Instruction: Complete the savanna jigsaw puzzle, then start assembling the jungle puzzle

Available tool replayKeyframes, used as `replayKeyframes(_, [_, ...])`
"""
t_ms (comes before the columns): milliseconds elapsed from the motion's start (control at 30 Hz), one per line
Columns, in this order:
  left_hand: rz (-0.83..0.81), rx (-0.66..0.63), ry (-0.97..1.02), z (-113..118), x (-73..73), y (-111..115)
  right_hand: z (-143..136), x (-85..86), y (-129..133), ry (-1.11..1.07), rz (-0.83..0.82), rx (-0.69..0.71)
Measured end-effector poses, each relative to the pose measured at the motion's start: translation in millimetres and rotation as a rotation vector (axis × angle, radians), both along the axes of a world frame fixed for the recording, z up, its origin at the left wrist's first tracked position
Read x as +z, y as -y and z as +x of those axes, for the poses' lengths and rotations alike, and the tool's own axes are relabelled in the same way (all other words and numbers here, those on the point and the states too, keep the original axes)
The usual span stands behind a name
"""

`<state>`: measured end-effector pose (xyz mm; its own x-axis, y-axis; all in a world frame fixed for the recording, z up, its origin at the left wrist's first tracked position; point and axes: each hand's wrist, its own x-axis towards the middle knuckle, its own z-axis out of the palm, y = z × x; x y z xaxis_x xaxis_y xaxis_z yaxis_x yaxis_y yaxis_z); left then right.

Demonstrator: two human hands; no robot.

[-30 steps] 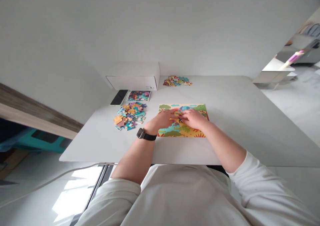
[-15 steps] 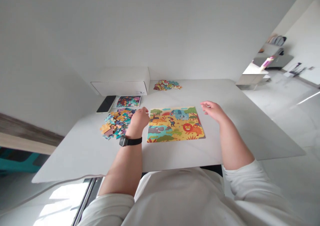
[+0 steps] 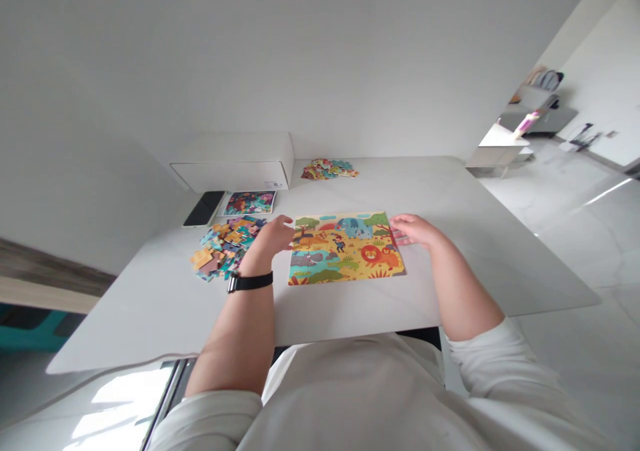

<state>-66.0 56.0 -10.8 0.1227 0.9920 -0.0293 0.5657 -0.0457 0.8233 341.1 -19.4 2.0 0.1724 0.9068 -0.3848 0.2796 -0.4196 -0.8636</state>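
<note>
A flat rectangular puzzle picture (image 3: 345,248) with an elephant, lions and a hippo lies on the white table (image 3: 350,311). At its left edge is my left hand (image 3: 277,235), fingers apart, with a black watch on the wrist. My right hand (image 3: 413,229) is at the upper right edge, its fingers spread and holding nothing. Whether either hand touches the puzzle cannot be told for sure. Just left of my left hand lies a heap of loose puzzle pieces (image 3: 220,248), partly covered by that hand and forearm.
A white box (image 3: 230,174) stands at the back left against the wall. In front of it lie a dark phone (image 3: 204,208) and a colourful printed card (image 3: 250,202). A second pile of pieces (image 3: 329,169) sits at the back edge, right of the box.
My right hand has moved in to the puzzle's right edge, its fingers more spread. My left hand's fingers have opened beside the left edge. The whole view has shifted slightly.
</note>
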Motion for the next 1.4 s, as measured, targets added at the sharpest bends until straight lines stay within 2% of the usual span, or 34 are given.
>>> replayKeyframes(100, [-0.270, 0.051, 0.254, 7.2, 4.3, 0.8, 4.2, -1.3, -2.8, 0.045, 0.012, -0.059])
replayKeyframes(200, [-0.325, 0.044, 0.390, 25.2, 2.1, 6.5, 17.0, -5.0, -8.0, 0.207, 0.056, -0.127])
replayKeyframes(267, [-0.294, -0.079, 0.537, 43.8, -5.2, 12.8, 28.3, -6.8, -11.0, 0.400, 0.097, -0.159])
replayKeyframes(333, [-0.174, -0.240, 0.595, 64.3, -15.3, 19.7, 38.6, -6.9, -12.3, 0.589, 0.125, -0.173])
replayKeyframes(400, [-0.073, -0.381, 0.518, 81.8, -24.2, 26.2, 45.8, -5.6, -12.0, 0.719, 0.134, -0.184])
replayKeyframes(467, [0.096, -0.459, 0.352, 91.7, -28.7, 31.7, 50.0, -4.2, -10.5, 0.808, 0.134, -0.190])
replayKeyframes(533, [0.270, -0.544, 0.158, 92.7, -28.2, 36.6, 52.9, -3.4, -8.3, 0.877, 0.126, -0.180])
replayKeyframes(600, [0.373, -0.627, 0.013, 87.4, -25.0, 40.8, 55.8, -3.1, -4.6, 0.909, 0.102, -0.125])
replayKeyframes(700, [0.401, -0.681, -0.109, 77.8, -21.4, 44.6, 60.5, -3.2, 5.2, 0.883, 0.098, 0.047])
replayKeyframes(833, [0.377, -0.726, -0.157, 75.5, -22.6, 44.3, 65.2, -7.0, 25.1, 0.764, 0.175, 0.324])
replayKeyframes(933, [0.390, -0.769, -0.160, 81.6, -23.4, 43.7, 70.3, -11.8, 38.4, 0.737, 0.236, 0.425])
replayKeyframes(1167, [0.407, -0.736, -0.152, 112.1, -25.6, 35.6, 100.8, -14.9, 46.2, 0.746, 0.195, 0.465])
replayKeyframes(1400, [0.503, -0.755, -0.122, 170.9, -34.0, 4.8, 136.5, -21.8, 33.5, 0.792, 0.307, 0.456])
